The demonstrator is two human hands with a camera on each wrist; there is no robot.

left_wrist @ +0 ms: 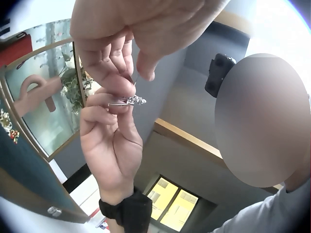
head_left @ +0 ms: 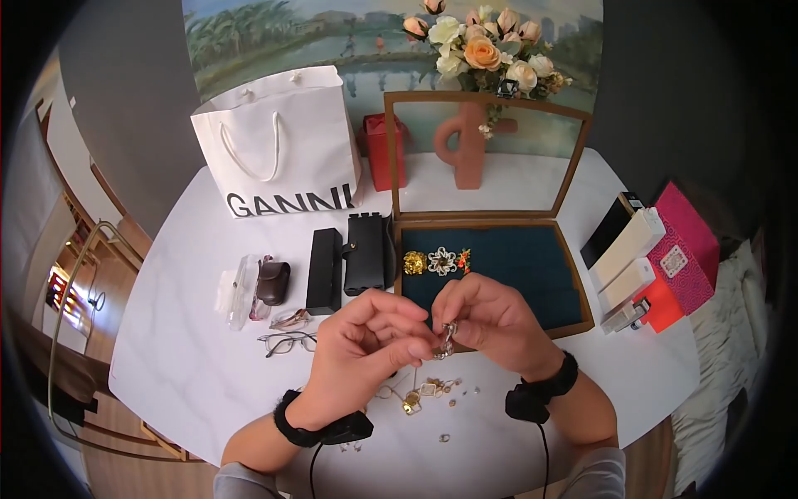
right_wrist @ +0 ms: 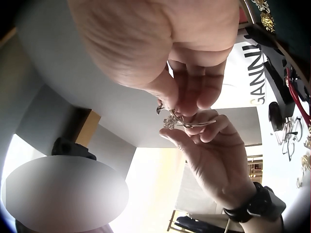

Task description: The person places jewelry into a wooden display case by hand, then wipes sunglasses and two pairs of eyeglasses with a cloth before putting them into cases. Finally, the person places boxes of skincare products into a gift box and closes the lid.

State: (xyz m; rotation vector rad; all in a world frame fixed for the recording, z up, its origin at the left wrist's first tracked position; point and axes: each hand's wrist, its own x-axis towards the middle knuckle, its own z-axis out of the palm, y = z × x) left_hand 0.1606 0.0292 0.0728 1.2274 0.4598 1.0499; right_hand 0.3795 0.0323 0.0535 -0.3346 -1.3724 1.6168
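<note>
A silver brooch [head_left: 447, 339] with clear stones and a curved metal stem is held up between both hands, over the near edge of the display case. My right hand [head_left: 499, 324] pinches it between thumb and forefinger. From the other side, my left hand [head_left: 357, 353] has its thumb and fingertips at the brooch's lower part, the thumb beside the stone cluster [right_wrist: 169, 122] in the right wrist view. Behind the hands, a gold brooch [head_left: 415, 264], a silver flower brooch [head_left: 442, 260] and a red-orange brooch [head_left: 464, 260] lie in the case's dark green tray [head_left: 524, 258].
Small jewellery pieces [head_left: 428, 389] lie scattered below the hands. The case's glass lid [head_left: 490, 215] stands raised. To the left are eyeglasses [head_left: 289, 343], black cases [head_left: 324, 270] and a white paper bag [head_left: 278, 141]; several boxes [head_left: 628, 249] stand right. A vase [head_left: 470, 154] holds flowers behind.
</note>
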